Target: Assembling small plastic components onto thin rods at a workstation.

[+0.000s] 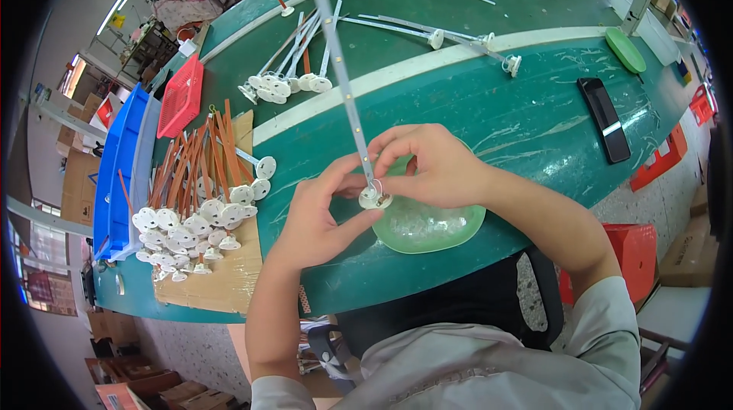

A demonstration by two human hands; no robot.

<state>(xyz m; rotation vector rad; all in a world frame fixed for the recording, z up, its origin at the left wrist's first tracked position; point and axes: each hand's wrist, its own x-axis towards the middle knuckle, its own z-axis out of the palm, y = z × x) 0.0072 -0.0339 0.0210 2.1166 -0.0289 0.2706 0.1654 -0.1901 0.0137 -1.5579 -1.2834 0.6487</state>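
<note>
An LED strip (345,89) stands nearly upright before me, a long narrow white bar with small yellowish dots. At its foot is a round white base (372,201) with thin wire looped around it. My left hand (317,219) has its thumb and fingers closed around this base. My right hand (439,169) is bent over the strip's lower end, its fingers pinched by the wire; what exactly lies between its fingertips is hidden. Below my hands sits a shallow green bowl (431,236) with small shiny pieces in it, partly covered by my right hand.
Left, on cardboard (237,276), lies a pile of brown strips with white discs (183,234), beside a blue bin (122,173) and red basket (181,97). More strips (286,78) lie beyond a pale rail. A phone (605,120) and green dish (624,50) are right.
</note>
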